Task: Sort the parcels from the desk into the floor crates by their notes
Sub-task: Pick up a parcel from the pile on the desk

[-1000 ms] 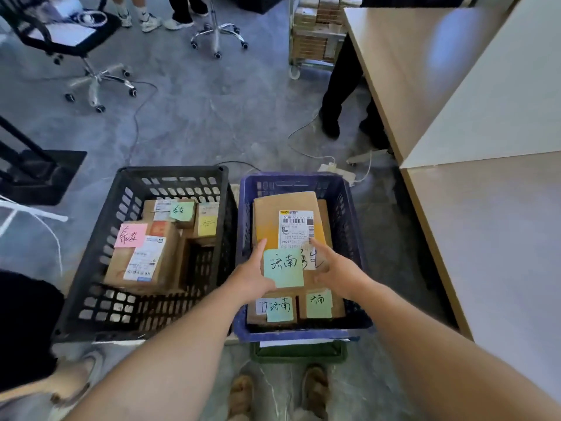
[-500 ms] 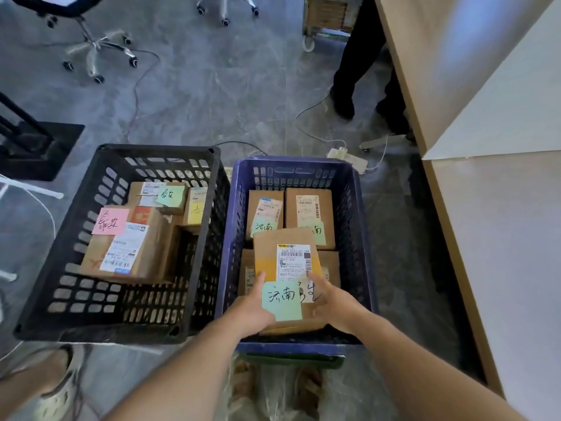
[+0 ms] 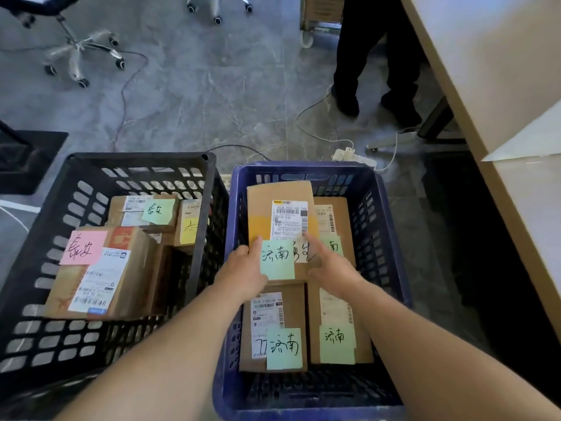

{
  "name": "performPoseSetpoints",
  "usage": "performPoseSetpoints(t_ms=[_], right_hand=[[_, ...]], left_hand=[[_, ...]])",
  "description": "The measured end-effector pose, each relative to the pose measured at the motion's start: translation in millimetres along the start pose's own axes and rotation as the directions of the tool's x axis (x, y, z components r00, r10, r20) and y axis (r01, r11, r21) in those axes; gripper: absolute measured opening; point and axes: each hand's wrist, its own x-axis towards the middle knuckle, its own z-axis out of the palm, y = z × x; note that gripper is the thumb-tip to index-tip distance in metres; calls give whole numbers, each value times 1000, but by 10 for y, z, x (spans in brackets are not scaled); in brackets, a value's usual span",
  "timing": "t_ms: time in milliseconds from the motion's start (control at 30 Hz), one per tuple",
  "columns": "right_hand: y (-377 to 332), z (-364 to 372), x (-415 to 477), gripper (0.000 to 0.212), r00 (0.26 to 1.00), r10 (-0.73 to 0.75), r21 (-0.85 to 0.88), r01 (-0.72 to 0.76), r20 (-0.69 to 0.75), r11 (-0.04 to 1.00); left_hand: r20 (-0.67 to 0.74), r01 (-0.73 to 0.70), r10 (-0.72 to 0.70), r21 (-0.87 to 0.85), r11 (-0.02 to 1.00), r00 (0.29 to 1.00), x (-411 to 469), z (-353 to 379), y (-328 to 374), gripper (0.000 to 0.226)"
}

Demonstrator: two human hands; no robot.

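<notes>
In the blue crate (image 3: 303, 168), on the right of the black crate (image 3: 136, 159), a brown parcel (image 3: 280, 205) sits over the far left. Its long axis runs near to far, with the printed label toward the far end and the green note (image 3: 277, 260) at the near end. The left hand (image 3: 243, 273) and right hand (image 3: 329, 268) grip its near corners, thumbs on top and the other fingers hidden beneath.
</notes>
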Motion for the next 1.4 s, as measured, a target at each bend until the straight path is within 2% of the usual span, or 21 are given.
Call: performPoseSetpoints(t_ms=[33, 67, 100, 167, 233, 367, 600, 833, 1033, 1200, 1400], right_hand=[[49, 104, 85, 51, 998, -58, 45, 59, -23, 997], [3, 67, 160, 59, 1000, 16, 287, -20, 16, 958], [-35, 1, 215, 70, 995, 63, 521, -96, 81, 848], [-33, 73, 348, 80, 999, 24, 526, 3, -44, 850], [-62, 149, 453, 81, 998, 62, 535, -49, -7, 843], [-101, 164, 574, 77, 999, 40, 572, -13, -34, 820], [-142, -69, 274, 78, 991, 134, 404, -119, -10, 907], [-129, -753, -636, 74, 961, 199, 184, -163, -195, 969], [-61, -1447, -1408, 69, 923, 134, 70, -117, -360, 991], [-102, -1947, -1987, 72, 866, 101, 3, -115, -490, 993], [-203, -2159, -2591, 72, 794, 119, -3, -149, -596, 989]], left_hand=[[-25, -1, 3, 73, 997, 1000, 55, 5, -17, 84], [-57, 1, 7, 146, 989, 998, 103, 21, -30, 81], [-89, 9, 10, 211, 977, 996, 139, 37, -36, 78], [-143, 20, 25, 305, 952, 989, 184, 63, -43, 73], [-173, 12, 51, 345, 939, 984, 208, 94, -52, 70], [-209, 6, 53, 272, 962, 977, 216, 107, -72, 64], [-188, -10, 41, 166, 986, 981, -91, -43, -74, 63], [-234, -30, 73, 180, 983, 970, -739, -467, 402, 72], [-350, -44, 117, 211, 977, 929, -1378, -934, 877, 74], [-439, -53, 170, 265, 963, 882, -1865, -1414, 1162, 73], [-476, -87, 253, 344, 935, 842, -2320, -1599, 1383, 74]])
